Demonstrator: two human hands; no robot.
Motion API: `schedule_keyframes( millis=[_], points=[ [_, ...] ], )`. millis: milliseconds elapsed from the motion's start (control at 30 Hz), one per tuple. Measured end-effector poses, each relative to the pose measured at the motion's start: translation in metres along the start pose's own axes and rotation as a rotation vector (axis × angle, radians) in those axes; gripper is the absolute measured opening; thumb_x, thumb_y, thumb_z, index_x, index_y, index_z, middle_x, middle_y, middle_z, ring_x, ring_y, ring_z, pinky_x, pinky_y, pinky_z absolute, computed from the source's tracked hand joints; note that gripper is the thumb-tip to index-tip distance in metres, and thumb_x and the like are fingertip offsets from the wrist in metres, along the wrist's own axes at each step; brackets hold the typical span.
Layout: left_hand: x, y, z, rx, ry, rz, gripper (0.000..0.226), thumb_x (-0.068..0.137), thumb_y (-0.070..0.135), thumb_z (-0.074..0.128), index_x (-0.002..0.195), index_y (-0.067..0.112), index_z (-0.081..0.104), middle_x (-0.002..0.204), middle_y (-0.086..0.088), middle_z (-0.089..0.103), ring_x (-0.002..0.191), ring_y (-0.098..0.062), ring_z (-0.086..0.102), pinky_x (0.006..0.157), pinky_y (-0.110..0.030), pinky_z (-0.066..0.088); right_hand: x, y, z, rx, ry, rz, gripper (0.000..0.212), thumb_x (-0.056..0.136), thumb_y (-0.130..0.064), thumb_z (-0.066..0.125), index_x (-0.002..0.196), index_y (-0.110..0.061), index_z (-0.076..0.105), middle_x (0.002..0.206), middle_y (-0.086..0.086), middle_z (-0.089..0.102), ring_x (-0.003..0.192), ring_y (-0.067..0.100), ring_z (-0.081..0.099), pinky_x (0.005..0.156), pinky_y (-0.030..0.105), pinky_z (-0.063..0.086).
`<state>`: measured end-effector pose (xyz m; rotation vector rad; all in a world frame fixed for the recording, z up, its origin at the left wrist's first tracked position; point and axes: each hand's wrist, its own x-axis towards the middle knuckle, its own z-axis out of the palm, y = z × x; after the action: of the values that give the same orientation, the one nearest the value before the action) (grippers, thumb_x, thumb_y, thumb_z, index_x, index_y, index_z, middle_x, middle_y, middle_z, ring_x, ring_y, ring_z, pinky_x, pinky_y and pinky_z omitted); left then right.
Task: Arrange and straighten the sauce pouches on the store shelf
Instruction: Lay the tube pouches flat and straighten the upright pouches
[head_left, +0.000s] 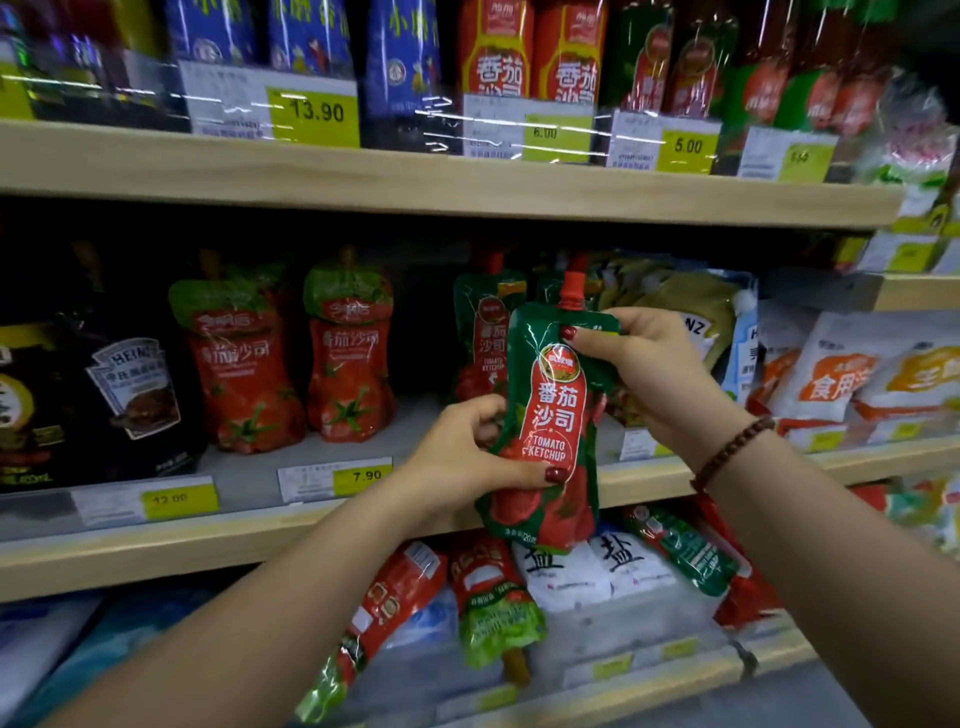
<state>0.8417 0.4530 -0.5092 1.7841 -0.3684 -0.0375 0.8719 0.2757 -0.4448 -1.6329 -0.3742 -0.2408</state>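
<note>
Middle shelf, far left: dark Heinz pouches are standing upright, facing out, looking fine. Next right, two red tomato pouches are standing side by side, the left one leaning and slightly slumped, probably needing a nudge. Then a gap of bare shelf, and a green ketchup pouch is standing at the back of the slot, mostly hidden by the one in hand. Centre: the left hand is gripping the lower part of the held ketchup pouch, thumb pressing the front, fingers wrapping behind, clamped on it. The right hand is pinching the upper right shoulder of that pouch, thumb on front, fingers behind, closed on it too. The pouch is hanging in the air in front of the shelf edge, upright, red cap up, label facing the camera, not yet set down. Likely being straightened before going into the row with the green one behind. Further right, a Heinz bag is lying tilted, and white-orange bags are slouching, not sauce as far as I can tell. Bottom shelf: several fallen pouches are lying flat or diagonal, some cap-down, clearly untidied. Judgement: early to mid task, one pouch in hand, lower shelf mostly left.
</note>
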Motion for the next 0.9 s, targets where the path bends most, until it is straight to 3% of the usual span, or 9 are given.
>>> schedule_keyframes(
  millis=[167, 267, 367, 467, 533, 633, 700, 800, 900],
  points=[
    [0.009, 0.004, -0.003, -0.007, 0.023, -0.027, 0.053, 0.061, 0.010, 0.084, 0.107, 0.020, 0.061, 0.104, -0.003, 0.071, 0.095, -0.016, 0.068, 0.081, -0.031, 0.056, 0.008, 0.006, 0.004, -0.014, 0.001, -0.057, 0.007, 0.083, -0.014, 0.066, 0.086, -0.008, 0.067, 0.076, 0.002, 0.074, 0.069, 0.015, 0.070, 0.053, 0.021, 0.052],
    [0.018, 0.009, -0.004, -0.047, 0.049, -0.032, 0.052, 0.063, 0.006, 0.081, 0.110, 0.016, 0.060, 0.102, -0.005, 0.071, 0.091, -0.018, 0.069, 0.079, -0.031, 0.057, 0.008, 0.021, -0.007, -0.066, 0.071, -0.124, 0.019, 0.087, -0.030, 0.060, 0.086, -0.012, 0.067, 0.076, 0.004, 0.072, 0.068, 0.015, 0.066, 0.056, 0.024, 0.049],
    [0.029, 0.015, -0.007, -0.083, 0.122, -0.023, 0.048, 0.062, 0.010, 0.083, 0.102, 0.025, 0.060, 0.097, 0.001, 0.072, 0.084, -0.011, 0.070, 0.068, -0.024, 0.057, 0.000, 0.056, -0.025, -0.291, 0.207, -0.160, 0.029, 0.093, -0.033, 0.047, 0.072, -0.021, 0.063, 0.066, -0.002, 0.065, 0.062, 0.008, 0.059, 0.057, 0.029, 0.048],
    [0.043, 0.024, -0.010, -0.084, 0.186, -0.005, 0.048, 0.061, 0.012, 0.083, 0.095, 0.031, 0.057, 0.092, 0.007, 0.068, 0.076, -0.005, 0.068, 0.055, -0.014, 0.051, -0.007, 0.100, -0.046, -0.745, 0.214, -0.185, 0.019, 0.089, -0.033, 0.055, 0.073, -0.024, 0.063, 0.070, -0.006, 0.061, 0.070, 0.010, 0.056, 0.066, 0.033, 0.045],
    [0.055, 0.028, -0.009, -0.066, 0.231, 0.008, 0.057, 0.061, 0.014, 0.083, 0.109, 0.027, 0.054, 0.100, 0.004, 0.065, 0.084, -0.009, 0.065, 0.059, -0.017, 0.051, -0.008, 0.121, -0.052, -0.987, 0.239, -0.239, 0.024, 0.085, -0.039, 0.058, 0.074, -0.019, 0.066, 0.074, -0.004, 0.060, 0.078, 0.018, 0.054, 0.074, 0.032, 0.035],
    [0.076, 0.030, -0.004, -0.065, 0.297, 0.039, 0.065, 0.060, 0.012, 0.084, 0.115, 0.024, 0.052, 0.103, 0.001, 0.065, 0.089, -0.012, 0.063, 0.068, -0.023, 0.051, -0.007, 0.132, -0.049, -1.040, 0.276, -0.296, 0.038, 0.084, -0.053, 0.048, 0.066, -0.021, 0.060, 0.067, -0.007, 0.055, 0.074, 0.017, 0.049, 0.071, 0.028, 0.020],
    [0.090, 0.028, 0.003, -0.058, 0.329, 0.066, 0.061, 0.058, 0.011, 0.084, 0.108, 0.028, 0.053, 0.099, 0.006, 0.064, 0.087, -0.010, 0.063, 0.072, -0.025, 0.051, -0.007, 0.136, -0.049, -0.996, 0.274, -0.351, 0.043, 0.080, -0.062, 0.043, 0.064, -0.024, 0.055, 0.065, -0.010, 0.052, 0.073, 0.013, 0.045, 0.073, 0.027, 0.020],
    [0.110, 0.020, 0.017, -0.025, 0.338, 0.069, 0.066, 0.058, 0.010, 0.085, 0.113, 0.027, 0.052, 0.098, 0.009, 0.062, 0.090, -0.011, 0.061, 0.082, -0.033, 0.050, -0.010, 0.140, -0.049, -0.962, 0.267, -0.408, 0.043, 0.073, -0.072, 0.048, 0.064, -0.029, 0.049, 0.068, -0.013, 0.050, 0.074, 0.009, 0.042, 0.077, 0.027, 0.023],
    [0.126, 0.009, 0.031, 0.001, 0.317, 0.067, 0.063, 0.059, 0.009, 0.084, 0.104, 0.034, 0.048, 0.086, 0.022, 0.055, 0.080, 0.000, 0.054, 0.074, -0.027, 0.046, -0.010, 0.142, -0.048, -0.976, 0.294, -0.405, 0.044, 0.069, -0.073, 0.052, 0.066, -0.029, 0.048, 0.069, -0.012, 0.049, 0.074, 0.010, 0.042, 0.079, 0.028, 0.026]
  ],
)
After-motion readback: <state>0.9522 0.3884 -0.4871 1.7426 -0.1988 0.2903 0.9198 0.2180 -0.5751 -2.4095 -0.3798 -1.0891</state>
